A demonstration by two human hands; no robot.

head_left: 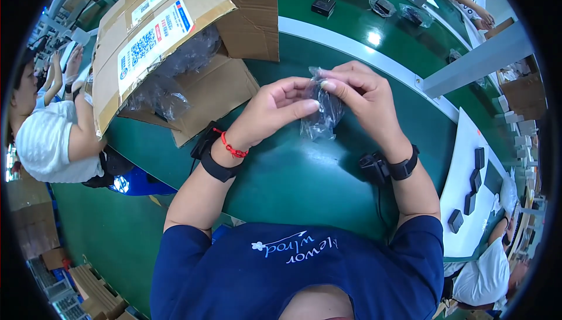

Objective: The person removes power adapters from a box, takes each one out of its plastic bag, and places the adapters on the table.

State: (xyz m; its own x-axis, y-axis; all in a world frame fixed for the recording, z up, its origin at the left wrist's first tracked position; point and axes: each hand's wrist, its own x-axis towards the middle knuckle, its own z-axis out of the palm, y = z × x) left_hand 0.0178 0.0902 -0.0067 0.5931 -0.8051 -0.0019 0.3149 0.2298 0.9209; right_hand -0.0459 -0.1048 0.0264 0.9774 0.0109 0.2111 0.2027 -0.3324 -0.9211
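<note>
Between my two hands, over the green table, is a clear plastic bag [323,122] with a dark object inside it; its kind cannot be made out through the crinkled film. My left hand [280,108] pinches the bag's left side, thumb pressed on its front. At the bag's upper edge, my right hand [364,94] grips the film between thumb and curled fingers. The lower end of the bag hangs free. To the left of my left hand stands an opened cardboard box [246,21] tipped toward me, with several clear plastic bags [175,86] inside.
Several small black blocks [470,203] lie on a white sheet [462,162] at the right. Beyond a white rail [363,50] sit a black power adapter [323,6] and bagged items [381,6]. A slanting grey post [468,62] rises at right. Other people work at both sides.
</note>
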